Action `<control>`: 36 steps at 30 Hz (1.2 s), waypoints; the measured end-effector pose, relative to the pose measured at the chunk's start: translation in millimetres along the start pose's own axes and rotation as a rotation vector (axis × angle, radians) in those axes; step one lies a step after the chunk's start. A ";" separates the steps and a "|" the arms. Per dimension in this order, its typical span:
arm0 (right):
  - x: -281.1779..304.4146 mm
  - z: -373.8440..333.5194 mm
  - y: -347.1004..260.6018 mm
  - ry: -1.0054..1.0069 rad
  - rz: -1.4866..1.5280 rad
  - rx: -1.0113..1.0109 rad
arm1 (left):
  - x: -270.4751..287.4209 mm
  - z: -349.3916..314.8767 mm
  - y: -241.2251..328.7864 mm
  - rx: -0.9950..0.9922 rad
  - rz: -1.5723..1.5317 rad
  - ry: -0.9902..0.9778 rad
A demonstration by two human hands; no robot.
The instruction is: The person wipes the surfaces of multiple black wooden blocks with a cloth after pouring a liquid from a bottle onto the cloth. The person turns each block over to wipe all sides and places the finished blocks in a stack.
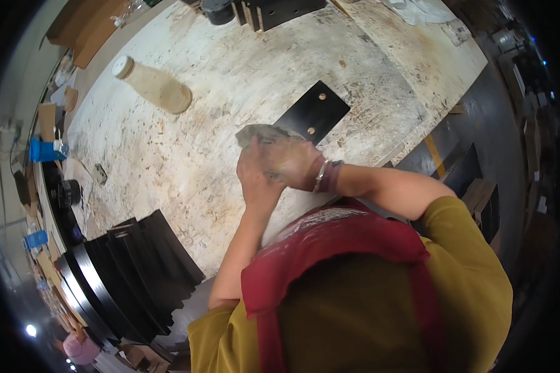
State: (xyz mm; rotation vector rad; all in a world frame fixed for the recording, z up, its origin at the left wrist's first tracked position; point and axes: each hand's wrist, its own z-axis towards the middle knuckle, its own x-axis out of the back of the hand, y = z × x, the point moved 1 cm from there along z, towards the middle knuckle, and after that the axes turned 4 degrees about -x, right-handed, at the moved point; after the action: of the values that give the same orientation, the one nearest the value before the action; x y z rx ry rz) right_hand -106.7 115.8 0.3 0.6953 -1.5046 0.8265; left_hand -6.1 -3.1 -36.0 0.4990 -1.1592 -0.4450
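Close together at the middle of the worktable, my left hand [257,166] and my right hand [296,164] are closed on a greyish rag [255,131], its edge showing beyond the fingers. Motion blurs the fingers, the right ones most. Under and just past the hands lies a flat black plate [323,114] with two round holes, slanting away to the right. The hands and rag hide its near left end.
A capped bottle of pale liquid [158,90] lies on the scuffed white table [186,161]. Black plates [137,267] stand stacked at the near left. More black parts [286,12] are at the far edge. At lower left, another person [81,349] shows in the distance.
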 end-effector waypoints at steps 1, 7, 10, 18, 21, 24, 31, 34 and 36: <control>4.0 1.9 4.1 0.142 0.091 -0.044 | 1.2 0.9 -4.3 -0.014 -0.034 0.007; 16.2 -34.7 205.5 0.186 0.222 -0.709 | 15.4 12.1 10.4 -0.059 0.052 -0.121; 12.4 -65.9 223.4 0.177 0.399 -0.747 | 19.6 28.3 36.1 -0.048 0.188 -0.219; 47.8 -97.6 206.3 0.383 0.682 -0.846 | 36.4 58.5 41.3 0.349 -0.490 -0.624; 79.7 -63.8 115.2 0.436 0.831 -0.541 | 36.8 45.3 32.9 1.100 -1.913 -0.729; 68.3 -33.0 19.0 0.066 0.299 0.096 | 22.7 22.7 19.7 1.392 -2.470 -0.400; -3.7 7.9 150.4 0.379 0.313 -0.282 | -0.8 -6.6 19.0 1.174 -2.466 -0.597; 35.1 1.3 63.8 0.331 0.446 -0.073 | -4.7 -9.0 4.3 1.096 -2.403 -0.609; 19.8 -10.3 13.0 0.470 0.377 0.222 | 0.4 -3.7 13.4 1.052 -2.029 -0.507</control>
State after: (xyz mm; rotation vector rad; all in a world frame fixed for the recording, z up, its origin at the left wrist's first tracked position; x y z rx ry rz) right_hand -113.4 132.4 18.8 0.3397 -1.1353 1.3561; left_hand -1.5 8.0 -29.0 2.6256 -0.8724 -1.7341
